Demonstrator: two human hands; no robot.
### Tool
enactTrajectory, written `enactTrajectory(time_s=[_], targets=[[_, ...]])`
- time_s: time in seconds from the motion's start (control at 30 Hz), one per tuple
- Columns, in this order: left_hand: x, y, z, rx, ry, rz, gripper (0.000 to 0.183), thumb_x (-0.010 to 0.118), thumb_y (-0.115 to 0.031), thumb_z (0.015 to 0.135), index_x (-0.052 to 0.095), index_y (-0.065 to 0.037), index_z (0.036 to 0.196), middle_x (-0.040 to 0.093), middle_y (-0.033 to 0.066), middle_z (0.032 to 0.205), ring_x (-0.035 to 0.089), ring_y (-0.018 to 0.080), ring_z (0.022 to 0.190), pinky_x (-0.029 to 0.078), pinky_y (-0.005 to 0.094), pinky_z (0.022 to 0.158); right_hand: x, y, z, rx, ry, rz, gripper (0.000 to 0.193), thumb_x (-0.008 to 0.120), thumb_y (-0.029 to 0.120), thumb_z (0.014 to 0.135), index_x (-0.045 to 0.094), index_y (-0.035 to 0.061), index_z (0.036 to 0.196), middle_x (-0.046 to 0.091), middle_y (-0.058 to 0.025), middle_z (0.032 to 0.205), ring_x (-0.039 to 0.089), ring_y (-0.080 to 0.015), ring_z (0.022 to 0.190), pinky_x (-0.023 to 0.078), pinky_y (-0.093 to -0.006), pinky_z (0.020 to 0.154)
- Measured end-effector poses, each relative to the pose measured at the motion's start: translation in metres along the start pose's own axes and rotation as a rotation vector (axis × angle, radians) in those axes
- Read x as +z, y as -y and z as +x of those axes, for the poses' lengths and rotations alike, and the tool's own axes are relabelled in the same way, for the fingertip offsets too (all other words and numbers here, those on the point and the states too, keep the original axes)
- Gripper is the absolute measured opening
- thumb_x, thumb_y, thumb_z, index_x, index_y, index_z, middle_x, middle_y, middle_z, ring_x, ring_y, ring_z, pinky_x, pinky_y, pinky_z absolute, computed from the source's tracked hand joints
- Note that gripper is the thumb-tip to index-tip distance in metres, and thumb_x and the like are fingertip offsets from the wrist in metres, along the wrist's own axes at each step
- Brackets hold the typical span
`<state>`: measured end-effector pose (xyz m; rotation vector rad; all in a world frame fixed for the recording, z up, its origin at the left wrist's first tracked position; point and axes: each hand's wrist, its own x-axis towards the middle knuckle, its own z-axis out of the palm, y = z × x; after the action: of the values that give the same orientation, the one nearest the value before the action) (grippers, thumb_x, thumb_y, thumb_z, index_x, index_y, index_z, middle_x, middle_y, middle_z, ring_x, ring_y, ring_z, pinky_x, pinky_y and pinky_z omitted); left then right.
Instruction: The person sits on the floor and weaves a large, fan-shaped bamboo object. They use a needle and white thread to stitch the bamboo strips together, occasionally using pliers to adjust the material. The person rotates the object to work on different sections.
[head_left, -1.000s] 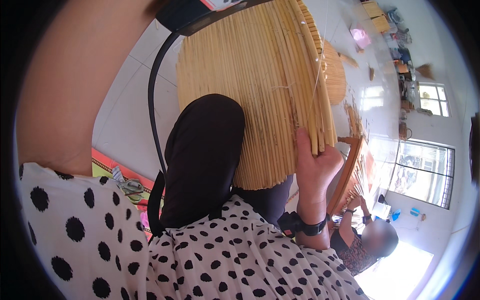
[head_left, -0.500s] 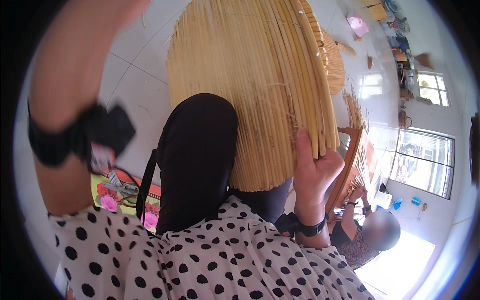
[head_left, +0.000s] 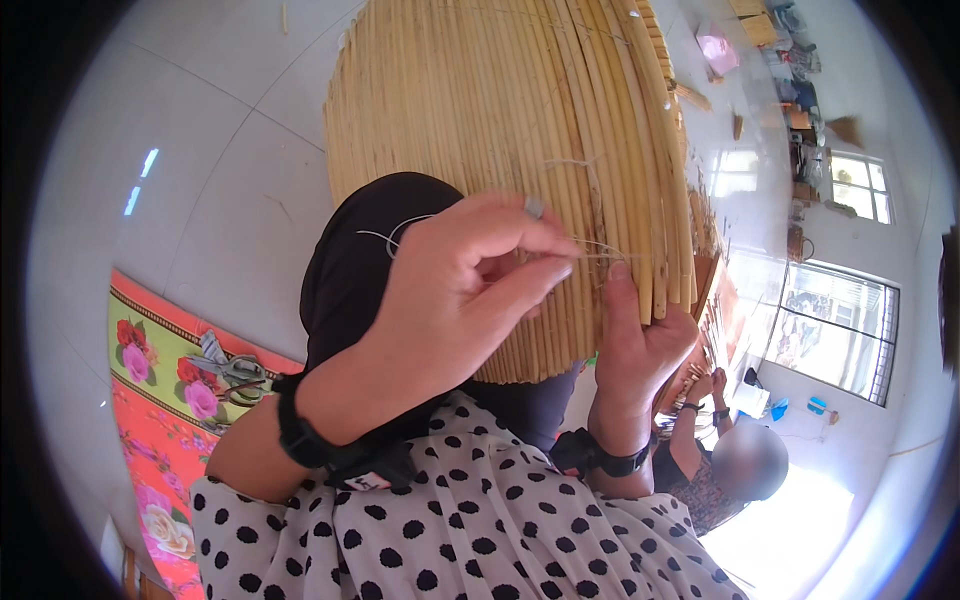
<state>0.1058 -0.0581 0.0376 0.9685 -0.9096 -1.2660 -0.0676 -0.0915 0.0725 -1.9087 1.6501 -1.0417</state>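
Note:
A mat of straw-coloured stalks (head_left: 450, 110), laid side by side, rests across my lap and against my dark-trousered knee (head_left: 375, 265). My left hand (head_left: 450, 290), wearing a ring, is closed in a pinch on a thin pale thread (head_left: 376, 235) just above the mat. One end of the thread trails in a loop over the knee; the other reaches toward the stalks by my right thumb. Whether a needle is on it is too fine to make out. Gripping the mat's right edge is my right hand (head_left: 640, 335), thumb on top and fingers mostly hidden.
Scissors (head_left: 235, 372) lie on a red floral cloth (head_left: 165, 430) at the left. To the right, another person (head_left: 700, 490) handles stalks at a wooden table. A pink bag (head_left: 717, 48) and loose stalk pieces are on the tiled floor (head_left: 200, 120).
My left hand has come in from the upper left to the mat's right side, and now pinches the thread. My right hand keeps its grip at the edge.

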Motion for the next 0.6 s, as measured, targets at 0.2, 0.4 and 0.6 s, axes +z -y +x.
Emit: enactTrajectory(time_s=[0.2, 0.4, 0.6], targets=[[0.033, 0.022, 0.017, 0.099, -0.086, -0.12, 0.008, 0.069, 0.006, 0.087, 0.068, 0.004, 0.094, 0.063, 0.0089, 0.089, 0.068, 0.0135, 0.07, 0.053, 0.0245, 0.061, -0.001, -0.001, 0.002, 0.0, 0.007, -0.01, 0.019, 0.074, 0.009, 0.087, 0.071, -0.0062, 0.097, 0.071, -0.0044, 0.078, 0.061, -0.0054, 0.073, 0.051, -0.0248, 0.065], [0.034, 0.017, 0.026, -0.02, -0.037, -0.147, 0.006, 0.066, 0.005, 0.091, 0.069, 0.005, 0.096, 0.071, 0.0081, 0.083, 0.07, 0.0124, 0.073, 0.056, 0.0234, 0.066, -0.002, -0.001, 0.002, -0.012, 0.014, -0.007, 0.018, 0.075, 0.009, 0.086, 0.071, -0.006, 0.095, 0.071, -0.0037, 0.075, 0.061, -0.0047, 0.071, 0.051, -0.0248, 0.064], [0.034, 0.013, 0.036, 0.025, -0.013, -0.179, 0.005, 0.065, 0.004, 0.092, 0.069, 0.005, 0.096, 0.071, 0.0072, 0.085, 0.069, 0.0111, 0.073, 0.056, 0.0231, 0.067, -0.004, -0.002, 0.001, -0.018, 0.017, -0.026, 0.016, 0.076, 0.008, 0.084, 0.072, -0.0039, 0.094, 0.07, -0.0034, 0.072, 0.061, -0.0038, 0.071, 0.051, -0.0252, 0.063]])
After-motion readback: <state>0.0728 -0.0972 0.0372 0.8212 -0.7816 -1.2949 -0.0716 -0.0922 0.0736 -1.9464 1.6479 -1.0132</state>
